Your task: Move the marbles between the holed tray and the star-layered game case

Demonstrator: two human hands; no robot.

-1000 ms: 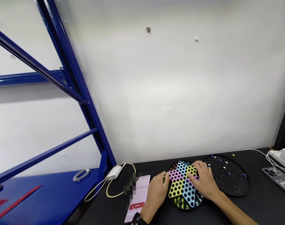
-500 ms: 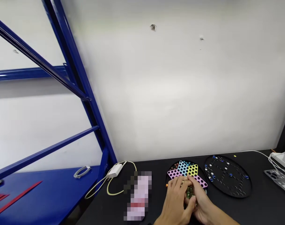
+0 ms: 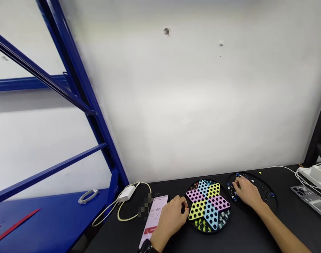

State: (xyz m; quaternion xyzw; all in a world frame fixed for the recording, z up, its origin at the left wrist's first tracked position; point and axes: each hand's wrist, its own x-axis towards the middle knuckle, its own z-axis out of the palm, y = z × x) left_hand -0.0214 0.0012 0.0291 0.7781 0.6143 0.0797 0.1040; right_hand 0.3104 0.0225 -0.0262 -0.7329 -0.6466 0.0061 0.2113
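Observation:
My left hand (image 3: pixel 171 219) rests at the left edge of a six-pointed star board (image 3: pixel 207 205) in pink, blue and yellow, with holes in it. Its fingertips pinch a small orange marble (image 3: pixel 186 209). Coloured glass marbles (image 3: pixel 202 225) lie in the round black tray under the star. My right hand (image 3: pixel 246 193) sits with its fingers down on a round black perforated board (image 3: pixel 268 198), among blue and white marbles (image 3: pixel 231 193). I cannot tell whether those fingers hold anything. A phone (image 3: pixel 153 219) showing a timer lies just left of my left hand.
A white charger (image 3: pixel 127 193) with a pale cable lies on the black tabletop (image 3: pixel 244 237). A power strip (image 3: pixel 312 175) and a metal plate (image 3: pixel 308 198) stand at the right. A blue metal shelf frame (image 3: pixel 97 154) rises at the left, against a white wall.
My hands were together in front of the star board, around marbles, and now they are apart. The right hand has moved right onto the black board, the left hand to the star's left edge.

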